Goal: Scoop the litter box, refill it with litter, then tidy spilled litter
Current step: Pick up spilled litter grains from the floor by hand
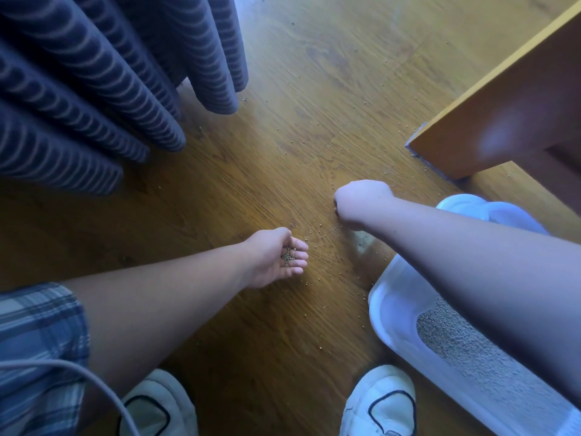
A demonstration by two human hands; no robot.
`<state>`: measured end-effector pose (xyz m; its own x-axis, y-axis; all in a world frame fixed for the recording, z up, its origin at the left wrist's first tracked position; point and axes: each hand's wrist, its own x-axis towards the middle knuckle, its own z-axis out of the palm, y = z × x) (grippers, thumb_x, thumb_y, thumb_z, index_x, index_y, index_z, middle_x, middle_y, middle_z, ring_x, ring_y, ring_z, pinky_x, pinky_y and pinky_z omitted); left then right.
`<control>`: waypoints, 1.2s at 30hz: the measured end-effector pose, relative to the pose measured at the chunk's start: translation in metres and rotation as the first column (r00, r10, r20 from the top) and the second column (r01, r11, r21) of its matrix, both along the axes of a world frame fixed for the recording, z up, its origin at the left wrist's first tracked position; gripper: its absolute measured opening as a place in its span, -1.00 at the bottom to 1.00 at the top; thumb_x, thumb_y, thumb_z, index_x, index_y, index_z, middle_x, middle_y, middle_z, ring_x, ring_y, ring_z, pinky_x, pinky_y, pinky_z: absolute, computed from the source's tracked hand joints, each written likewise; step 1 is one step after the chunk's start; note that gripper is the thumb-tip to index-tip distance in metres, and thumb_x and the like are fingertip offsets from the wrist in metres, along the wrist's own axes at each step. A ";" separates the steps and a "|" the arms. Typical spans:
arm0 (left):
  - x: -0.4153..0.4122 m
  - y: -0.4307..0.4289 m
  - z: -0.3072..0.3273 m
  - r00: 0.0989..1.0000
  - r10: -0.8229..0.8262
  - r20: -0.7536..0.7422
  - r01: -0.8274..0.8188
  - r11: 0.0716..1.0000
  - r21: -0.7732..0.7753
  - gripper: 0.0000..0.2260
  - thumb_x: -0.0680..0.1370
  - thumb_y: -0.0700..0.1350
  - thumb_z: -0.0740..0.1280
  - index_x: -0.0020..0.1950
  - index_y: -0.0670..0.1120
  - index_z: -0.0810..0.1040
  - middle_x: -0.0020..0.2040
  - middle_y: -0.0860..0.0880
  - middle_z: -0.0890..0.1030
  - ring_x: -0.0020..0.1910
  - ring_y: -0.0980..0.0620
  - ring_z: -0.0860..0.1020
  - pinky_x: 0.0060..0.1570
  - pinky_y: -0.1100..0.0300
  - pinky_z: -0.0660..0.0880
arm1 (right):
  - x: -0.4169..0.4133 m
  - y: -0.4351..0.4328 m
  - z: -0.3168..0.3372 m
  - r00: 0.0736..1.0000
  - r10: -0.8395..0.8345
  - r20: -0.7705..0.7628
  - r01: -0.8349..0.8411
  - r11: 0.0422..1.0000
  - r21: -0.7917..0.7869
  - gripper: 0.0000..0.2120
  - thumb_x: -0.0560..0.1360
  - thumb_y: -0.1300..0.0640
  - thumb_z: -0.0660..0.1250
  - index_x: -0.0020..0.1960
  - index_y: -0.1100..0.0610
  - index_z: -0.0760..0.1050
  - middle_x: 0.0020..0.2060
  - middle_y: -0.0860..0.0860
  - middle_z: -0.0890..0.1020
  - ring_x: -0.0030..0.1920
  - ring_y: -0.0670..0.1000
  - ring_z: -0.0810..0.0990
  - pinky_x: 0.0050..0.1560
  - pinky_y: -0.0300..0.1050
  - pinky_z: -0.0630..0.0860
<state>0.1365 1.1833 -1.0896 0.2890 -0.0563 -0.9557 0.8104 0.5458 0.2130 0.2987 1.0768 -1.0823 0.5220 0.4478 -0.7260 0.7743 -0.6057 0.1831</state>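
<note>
— Gathering by hand: left hand (276,258) is palm-up just over the floor (220,325), fingers cupped round a small heap of grains (287,258).

— And the right hand (361,199)?

— Further out, knuckles up, fingers curled under against the boards. Tips are hidden, so can't tell if they're pinching anything.

— Where's the spilled litter (316,236)?

— Scattered thin, thickest btwn the two hands, w/ strays toward the curtain (110,89) and the wooden cabinet (503,105). The litter box (390,309) sits at the person's right, grey fill inside, partly behind the forearm.

— Handling?

— Prob. light, hard little beads that'll roll and skip on smooth wood. Too small to pinch one by one. Best bet: sweep them w/ the hand's edge into the cupped palm, and keep that palm level on the way to the box.
</note>
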 end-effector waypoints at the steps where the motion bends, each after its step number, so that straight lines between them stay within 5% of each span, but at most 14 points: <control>1: 0.000 -0.001 0.001 1.000 0.001 -0.001 -0.001 1.000 -0.003 -0.67 0.69 -0.12 0.08 0.14 -0.25 0.58 -0.08 -0.19 0.62 -0.13 -0.06 0.62 -0.05 0.05 0.61 | 0.000 -0.002 0.000 1.000 0.006 -0.006 -0.006 1.000 0.018 -0.83 0.56 0.21 0.17 -0.08 0.03 0.51 -0.22 -0.02 0.52 -0.15 0.13 0.52 -0.25 -0.09 0.40; 4: 0.001 -0.003 0.003 1.000 -0.001 -0.002 0.001 1.000 0.000 -0.67 0.69 -0.13 0.07 0.13 -0.25 0.58 -0.03 -0.21 0.64 -0.06 -0.09 0.64 0.03 0.03 0.62 | -0.001 -0.006 0.000 0.994 -0.063 -0.094 0.071 0.994 0.083 -0.86 0.58 0.08 0.18 -0.07 0.03 0.51 -0.18 -0.02 0.53 -0.11 0.13 0.52 -0.20 -0.08 0.43; 7: 0.004 -0.008 0.004 1.000 0.014 0.012 -0.014 1.000 -0.022 -0.66 0.68 -0.15 0.05 0.15 -0.27 0.57 0.08 -0.25 0.64 0.05 -0.14 0.65 0.07 0.00 0.62 | -0.014 -0.009 0.008 0.959 -0.128 -0.251 0.189 0.954 0.234 -0.78 0.53 0.04 0.20 -0.26 0.08 0.38 -0.32 -0.03 0.49 -0.19 0.12 0.50 -0.27 -0.12 0.39; 12: 0.010 -0.014 0.005 0.983 0.176 0.050 -0.167 0.975 -0.147 -0.64 0.71 -0.05 0.05 0.28 -0.27 0.47 0.23 -0.31 0.58 0.10 -0.18 0.62 -0.01 -0.02 0.65 | -0.049 -0.011 0.043 0.893 0.018 -0.450 0.131 0.945 0.299 -0.77 0.51 -0.05 0.19 -0.29 -0.02 0.35 -0.34 -0.07 0.55 -0.31 -0.03 0.51 -0.35 -0.13 0.42; 16: 0.019 -0.014 0.005 0.989 0.137 0.059 -0.128 0.982 -0.138 -0.63 0.71 -0.04 0.02 0.11 -0.25 0.52 -0.03 -0.24 0.58 -0.09 -0.11 0.61 -0.10 0.08 0.63 | -0.026 -0.012 0.040 0.957 -0.053 -0.285 0.154 0.925 0.348 -0.65 0.60 -0.14 0.10 -0.25 0.04 0.36 -0.29 -0.06 0.56 -0.24 0.06 0.51 -0.29 -0.11 0.38; 19: 0.022 -0.008 0.001 0.993 0.107 0.044 -0.104 0.992 -0.070 -0.60 0.72 -0.04 0.02 0.09 -0.25 0.57 -0.08 -0.20 0.61 -0.11 -0.07 0.60 -0.05 0.07 0.60 | 0.007 -0.004 0.022 0.986 -0.159 -0.050 0.166 0.912 0.374 -0.70 0.65 -0.07 0.03 -0.10 0.03 0.42 -0.04 0.08 0.63 -0.04 0.18 0.56 -0.16 -0.05 0.38; 24: 0.016 0.001 -0.007 0.995 0.101 0.006 -0.101 0.993 -0.068 -0.59 0.72 -0.02 0.04 0.12 -0.25 0.58 -0.01 -0.22 0.64 -0.03 -0.09 0.64 -0.05 0.06 0.62 | 0.024 0.014 -0.002 0.983 -0.180 0.034 0.172 0.972 0.158 -0.59 0.66 -0.16 0.08 0.22 0.09 0.53 0.19 0.08 0.61 0.21 0.18 0.57 -0.07 -0.04 0.36; 30: 0.021 0.007 -0.012 0.992 0.122 0.012 -0.121 0.990 -0.075 -0.61 0.71 -0.04 0.05 0.16 -0.25 0.58 0.07 -0.23 0.63 0.04 -0.11 0.65 -0.01 0.03 0.63 | 0.017 0.019 -0.012 0.995 -0.081 0.052 0.071 0.981 0.183 -0.74 0.63 0.17 0.11 0.16 0.01 0.55 0.10 0.04 0.63 0.11 0.15 0.60 -0.14 -0.07 0.42; 33: 0.029 0.004 -0.011 0.988 0.153 0.028 -0.150 0.985 -0.085 -0.62 0.71 -0.06 0.04 0.16 -0.27 0.57 0.11 -0.25 0.63 0.09 -0.14 0.64 -0.02 0.02 0.63 | 0.015 0.016 -0.012 0.997 -0.074 0.029 0.066 0.974 0.217 -0.75 0.62 0.16 0.11 0.14 0.01 0.53 0.09 0.04 0.63 0.11 0.15 0.59 -0.15 -0.08 0.40; 36: 0.037 0.000 -0.008 0.986 0.163 0.045 -0.159 0.983 -0.093 -0.63 0.71 -0.09 0.04 0.18 -0.28 0.56 0.13 -0.26 0.63 0.11 -0.16 0.63 -0.01 0.01 0.63 | 0.015 0.012 -0.010 0.987 -0.153 -0.050 0.161 0.947 0.279 -0.84 0.59 0.08 0.14 -0.12 0.02 0.46 -0.06 0.03 0.63 -0.03 0.17 0.56 -0.19 -0.11 0.35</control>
